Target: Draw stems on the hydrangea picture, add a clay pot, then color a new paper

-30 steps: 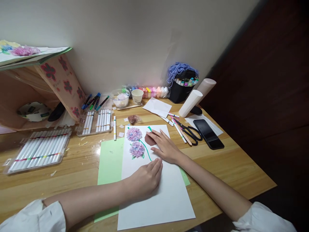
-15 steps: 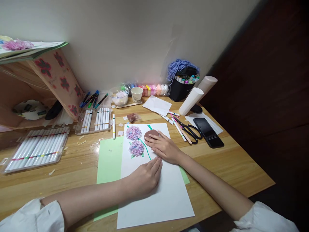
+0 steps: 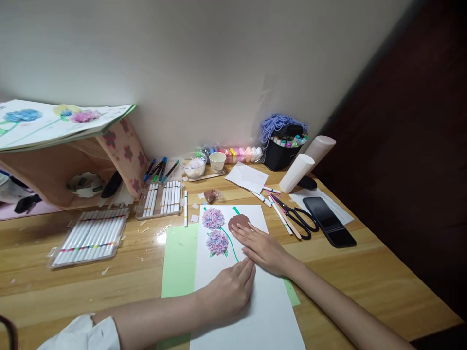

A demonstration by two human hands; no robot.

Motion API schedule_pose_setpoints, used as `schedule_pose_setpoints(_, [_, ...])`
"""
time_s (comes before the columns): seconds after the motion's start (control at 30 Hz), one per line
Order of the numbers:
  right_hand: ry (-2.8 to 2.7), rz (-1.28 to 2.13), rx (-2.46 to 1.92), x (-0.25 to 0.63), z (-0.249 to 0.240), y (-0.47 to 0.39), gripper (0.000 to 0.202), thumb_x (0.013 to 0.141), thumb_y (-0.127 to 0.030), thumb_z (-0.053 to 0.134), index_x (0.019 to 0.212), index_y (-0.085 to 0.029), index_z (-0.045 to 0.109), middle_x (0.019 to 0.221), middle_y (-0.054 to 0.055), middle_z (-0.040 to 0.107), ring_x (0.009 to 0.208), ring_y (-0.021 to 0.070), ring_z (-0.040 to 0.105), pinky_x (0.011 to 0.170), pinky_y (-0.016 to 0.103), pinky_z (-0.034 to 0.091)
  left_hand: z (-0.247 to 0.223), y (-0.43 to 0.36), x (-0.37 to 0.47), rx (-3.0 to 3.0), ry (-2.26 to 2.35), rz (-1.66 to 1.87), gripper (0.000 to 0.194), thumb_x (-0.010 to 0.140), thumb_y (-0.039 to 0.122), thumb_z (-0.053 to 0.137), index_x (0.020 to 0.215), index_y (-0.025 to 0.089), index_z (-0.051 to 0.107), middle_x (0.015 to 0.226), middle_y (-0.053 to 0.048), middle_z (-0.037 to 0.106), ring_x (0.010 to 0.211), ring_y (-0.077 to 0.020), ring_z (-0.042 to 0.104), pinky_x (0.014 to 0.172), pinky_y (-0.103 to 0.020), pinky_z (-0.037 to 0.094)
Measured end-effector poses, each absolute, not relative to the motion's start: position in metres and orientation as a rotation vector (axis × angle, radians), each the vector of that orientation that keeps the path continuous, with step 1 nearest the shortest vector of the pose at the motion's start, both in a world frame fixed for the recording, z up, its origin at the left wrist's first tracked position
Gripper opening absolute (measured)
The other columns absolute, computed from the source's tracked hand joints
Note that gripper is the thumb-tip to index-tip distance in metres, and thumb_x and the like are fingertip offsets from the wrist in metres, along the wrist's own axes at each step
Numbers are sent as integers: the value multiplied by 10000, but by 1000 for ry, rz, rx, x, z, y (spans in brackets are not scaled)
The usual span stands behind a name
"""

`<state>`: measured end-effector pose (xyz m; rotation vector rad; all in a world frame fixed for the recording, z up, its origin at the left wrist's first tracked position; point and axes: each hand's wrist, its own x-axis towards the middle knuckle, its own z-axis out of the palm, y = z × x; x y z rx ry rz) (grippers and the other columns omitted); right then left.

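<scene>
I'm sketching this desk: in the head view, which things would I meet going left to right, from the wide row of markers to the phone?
Wide row of markers, smaller marker case, lone marker beside it, upper fluffy purple flower, flat brown piece, scissors, phone.

Two hands [image 3: 228, 291], one brown disc [image 3: 237, 221] and, on the drawing sheet [image 3: 268, 316], two flowers [image 3: 213, 218] are shown, with one phone [image 3: 330, 222], one paper cup [image 3: 218, 164] and two cylinders [image 3: 296, 174].
</scene>
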<state>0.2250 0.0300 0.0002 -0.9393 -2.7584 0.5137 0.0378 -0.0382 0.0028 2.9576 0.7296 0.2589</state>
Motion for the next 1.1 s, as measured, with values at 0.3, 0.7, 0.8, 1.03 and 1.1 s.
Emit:
schedule_pose_setpoints(0.3, [-2685,416,-1068,231,-18,31,586,973,-354,300,1482,-179,71,1530,79,170,1415,214,134,1139,474,217,39,-41,-11,2079,1407,763,341,883,169,364,1176,190,538,1195,-102,591,1113,-219,557,956,-383,456])
schedule_pose_setpoints(0.7, [-2735,497,-908,233,-4,26,593,957,-335,340,1481,-234,81,1518,33,227,1396,203,224,1144,469,212,23,-32,-28,1108,1497,819,461,696,392,586,1076,131,569,1034,-107,643,962,-250,594,829,-342,463])
schedule_pose_setpoints(0.8, [-2709,511,-896,232,-5,25,585,952,-328,355,1478,-239,114,1508,43,251,1385,215,254,1137,485,219,21,-30,-22,1179,1499,807,282,693,388,605,848,151,608,818,-48,646,805,-233,592,727,-315,456])
schedule_pose_setpoints(1.03, [-2074,594,-1111,251,-8,38,537,950,-353,355,1462,-261,222,1512,47,269,1405,218,194,1143,480,184,17,-38,-18,1196,1462,872,305,726,446,576,835,162,581,743,-23,625,717,-199,592,666,-281,462])
schedule_pose_setpoints(1.1, [-1671,716,-1233,262,-6,46,577,915,-438,419,1440,-240,284,1487,92,324,1362,246,307,1099,474,287,18,-41,-15,1188,1420,895,330,745,468,558,876,165,570,786,-35,645,728,-196,613,688,-289,482])
